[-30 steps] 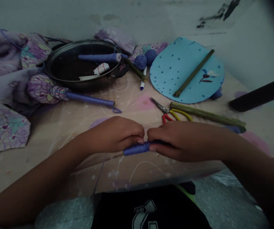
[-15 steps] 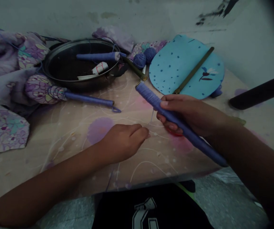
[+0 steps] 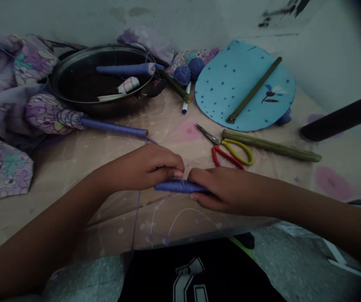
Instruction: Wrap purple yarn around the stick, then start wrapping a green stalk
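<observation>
A stick wrapped in purple yarn [image 3: 177,186] lies level just above the table's front edge, held between both hands. My left hand [image 3: 145,167] is closed over its left end, fingers pinched at the wrap. My right hand [image 3: 227,191] is closed around its right part, which is hidden under the fingers. A thin purple thread [image 3: 136,218] hangs from under my left hand down over the table edge.
Red and yellow-handled scissors [image 3: 227,151] and a green stick [image 3: 270,145] lie just behind my right hand. Farther back are a dark metal pan [image 3: 100,79], a purple-wrapped stick with floral cloth [image 3: 82,121], yarn balls [image 3: 188,71] and a blue round sheet [image 3: 246,88].
Half a second ago my right hand held the wrapped stick raised and slanted, left hand apart on the table. Now the stick is level and low, and both hands grip it together.
</observation>
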### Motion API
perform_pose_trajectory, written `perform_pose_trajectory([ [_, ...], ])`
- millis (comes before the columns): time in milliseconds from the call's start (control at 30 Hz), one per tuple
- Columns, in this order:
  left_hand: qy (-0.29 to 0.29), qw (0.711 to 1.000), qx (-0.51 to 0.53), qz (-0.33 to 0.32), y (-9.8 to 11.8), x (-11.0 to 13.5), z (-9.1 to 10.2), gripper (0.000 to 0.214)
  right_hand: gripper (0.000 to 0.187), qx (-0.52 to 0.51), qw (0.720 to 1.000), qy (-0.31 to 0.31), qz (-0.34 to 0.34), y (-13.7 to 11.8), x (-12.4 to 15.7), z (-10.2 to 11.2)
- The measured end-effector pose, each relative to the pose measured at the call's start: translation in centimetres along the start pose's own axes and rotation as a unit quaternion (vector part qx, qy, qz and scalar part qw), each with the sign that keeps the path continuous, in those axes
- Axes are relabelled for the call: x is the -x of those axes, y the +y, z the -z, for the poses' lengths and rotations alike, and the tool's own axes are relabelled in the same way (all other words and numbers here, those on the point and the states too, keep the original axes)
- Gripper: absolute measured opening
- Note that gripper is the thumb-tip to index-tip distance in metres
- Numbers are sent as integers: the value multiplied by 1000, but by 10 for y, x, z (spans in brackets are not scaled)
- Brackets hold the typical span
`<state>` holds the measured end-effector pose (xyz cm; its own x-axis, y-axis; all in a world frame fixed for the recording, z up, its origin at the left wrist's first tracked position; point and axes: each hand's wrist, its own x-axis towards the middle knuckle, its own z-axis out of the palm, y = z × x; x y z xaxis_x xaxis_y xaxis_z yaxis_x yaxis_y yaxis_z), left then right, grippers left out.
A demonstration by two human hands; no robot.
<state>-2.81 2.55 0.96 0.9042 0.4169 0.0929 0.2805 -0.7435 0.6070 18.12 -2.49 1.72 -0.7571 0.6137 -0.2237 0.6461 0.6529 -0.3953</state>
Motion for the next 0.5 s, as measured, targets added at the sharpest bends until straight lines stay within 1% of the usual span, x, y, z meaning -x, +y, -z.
perform_pose_trajectory([
  [33,-34,998,50,5,-3,-1,-3,22,19,55,998,-1,28,1,1,-2],
  [67,-54,994,91,10,-5,-3,-6,21,19,116,991,3,61,2,2,-4],
  [133,-57,987,146,20,-8,-4,-15,23,17,228,966,31,120,5,5,-8],
  [200,-27,979,198,37,-9,-5,-25,21,16,297,938,81,161,6,8,-9],
  [267,24,964,256,68,-8,-6,-35,19,16,331,914,150,180,7,12,-7],
  [333,65,949,293,99,-4,-7,-43,19,16,351,896,209,176,8,14,-4],
  [367,78,946,297,104,-2,-7,-46,18,17,360,890,230,163,9,15,-3],
  [433,102,942,296,117,3,-7,-51,15,16,367,888,251,118,11,16,-3],
  [500,137,941,281,132,8,-7,-55,16,16,362,894,259,56,15,17,-4],
])
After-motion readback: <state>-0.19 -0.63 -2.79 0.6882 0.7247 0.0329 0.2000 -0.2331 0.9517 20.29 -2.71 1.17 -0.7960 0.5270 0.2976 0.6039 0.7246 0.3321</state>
